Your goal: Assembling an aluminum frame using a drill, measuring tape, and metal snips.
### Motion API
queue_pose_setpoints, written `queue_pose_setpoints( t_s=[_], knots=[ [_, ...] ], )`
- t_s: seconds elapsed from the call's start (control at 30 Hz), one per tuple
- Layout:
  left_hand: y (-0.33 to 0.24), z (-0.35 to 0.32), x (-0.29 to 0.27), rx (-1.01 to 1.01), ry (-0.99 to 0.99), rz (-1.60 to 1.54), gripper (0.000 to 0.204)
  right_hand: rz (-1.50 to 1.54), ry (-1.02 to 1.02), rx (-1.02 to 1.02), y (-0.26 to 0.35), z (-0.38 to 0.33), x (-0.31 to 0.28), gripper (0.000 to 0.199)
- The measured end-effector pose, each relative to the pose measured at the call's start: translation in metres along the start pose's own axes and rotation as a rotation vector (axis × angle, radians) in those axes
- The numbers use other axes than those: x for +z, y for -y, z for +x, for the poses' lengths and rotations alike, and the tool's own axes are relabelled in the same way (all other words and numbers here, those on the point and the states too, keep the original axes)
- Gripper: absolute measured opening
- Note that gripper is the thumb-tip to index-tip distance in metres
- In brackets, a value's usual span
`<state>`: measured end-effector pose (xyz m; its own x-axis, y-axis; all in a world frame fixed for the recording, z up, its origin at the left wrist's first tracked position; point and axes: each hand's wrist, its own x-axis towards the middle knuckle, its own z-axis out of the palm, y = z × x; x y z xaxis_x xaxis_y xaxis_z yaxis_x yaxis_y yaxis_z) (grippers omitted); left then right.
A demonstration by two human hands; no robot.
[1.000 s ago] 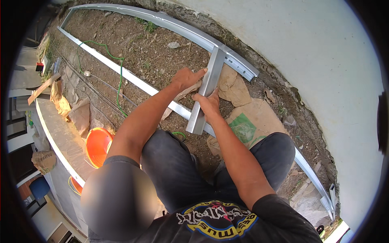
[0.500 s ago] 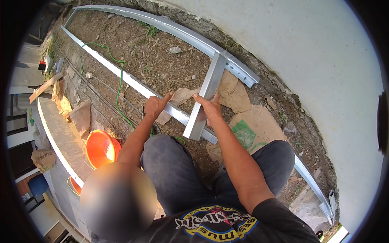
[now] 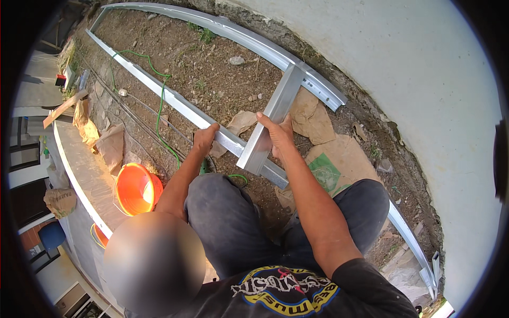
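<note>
A shiny silver-grey metal channel bar [image 3: 270,119] is gleaming over brown soil [image 3: 212,74]. A bright orange plastic bucket [image 3: 135,188] is glowing beside a thin green cable [image 3: 159,100].

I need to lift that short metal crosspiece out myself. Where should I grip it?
Probably mid-length, from its right side, where the right hand wraps the short metal crosspiece. It is a narrow channel; its ends meet the long rail and curved track, leaving the middle free. The left hand grips the rail.
</note>
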<state>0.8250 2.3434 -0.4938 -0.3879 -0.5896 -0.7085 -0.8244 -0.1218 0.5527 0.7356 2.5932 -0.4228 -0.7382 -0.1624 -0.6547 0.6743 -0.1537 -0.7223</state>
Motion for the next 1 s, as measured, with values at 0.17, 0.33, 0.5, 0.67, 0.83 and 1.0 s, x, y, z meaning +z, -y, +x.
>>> queue_pose_setpoints(
  t_s=[0.17, 0.33, 0.5, 0.67, 0.83, 1.0],
  knots=[
    [0.007, -0.021, -0.023, 0.006, -0.018, -0.030, 0.042, -0.015, -0.036, -0.009, -0.005, 0.007, 0.017, 0.117],
    [0.007, -0.032, -0.041, 0.004, 0.016, -0.077, 0.037, 0.002, -0.092, 0.033, -0.008, 0.008, 0.035, 0.130],
    [0.010, -0.047, -0.059, 0.015, 0.013, -0.089, 0.035, -0.046, -0.190, -0.011, -0.019, 0.030, 0.038, 0.107],
    [0.013, -0.047, -0.063, -0.037, 0.053, -0.075, 0.037, 0.039, -0.080, 0.008, -0.041, 0.045, 0.044, 0.095],
    [0.012, -0.038, -0.056, 0.017, 0.018, -0.096, 0.045, 0.052, -0.034, 0.158, -0.049, 0.041, 0.038, 0.090],
    [0.013, -0.020, -0.037, 0.145, 0.023, -0.068, 0.039, 0.080, -0.026, 0.157, -0.056, 0.054, 0.015, 0.087]
  ],
)
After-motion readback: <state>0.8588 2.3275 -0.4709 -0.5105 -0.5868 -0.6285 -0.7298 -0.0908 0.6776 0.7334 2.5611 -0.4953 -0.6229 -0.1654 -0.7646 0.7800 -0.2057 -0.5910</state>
